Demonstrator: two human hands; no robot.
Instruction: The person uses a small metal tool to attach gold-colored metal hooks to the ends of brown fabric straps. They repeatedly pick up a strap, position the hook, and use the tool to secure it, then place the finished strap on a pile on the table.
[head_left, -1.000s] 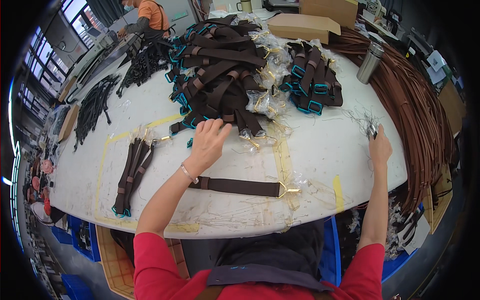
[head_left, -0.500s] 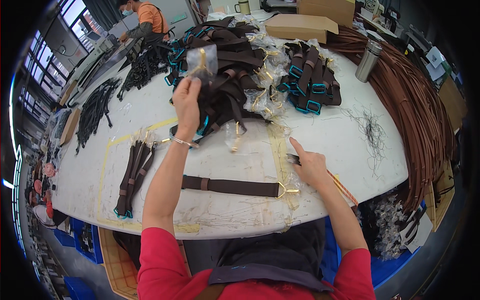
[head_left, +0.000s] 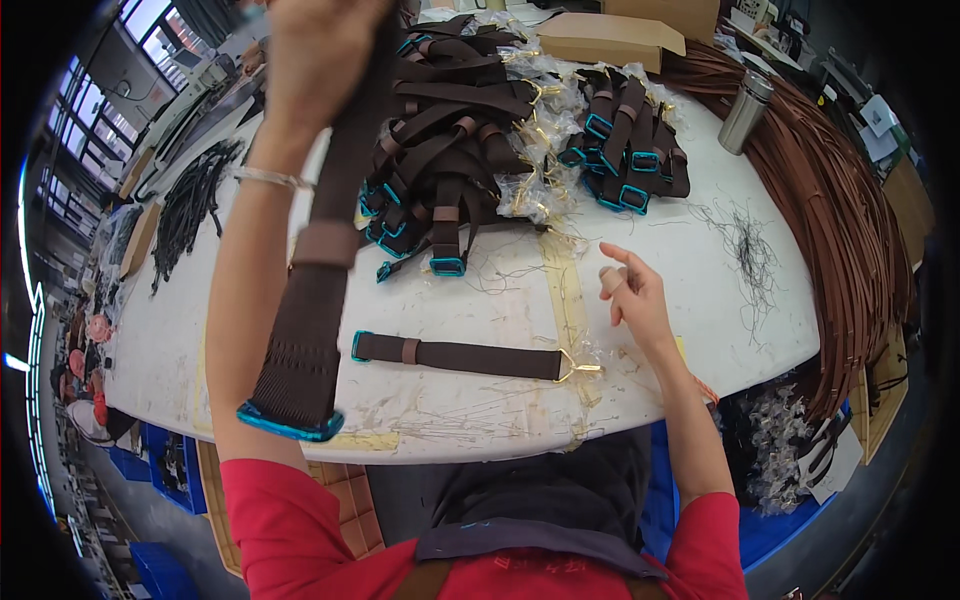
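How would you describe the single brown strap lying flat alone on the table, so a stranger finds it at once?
Start at the white table and its near edge, below the big heap of brown straps. The single strap lies stretched flat, apart from the heap, left of the right hand. Unlike its neighbours, it lies alone, with a teal buckle on its left end and a gold clip on its right.

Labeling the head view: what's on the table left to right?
Black cords → held strap → flat strap → right hand → loose threads → steel bottle → brown strips.
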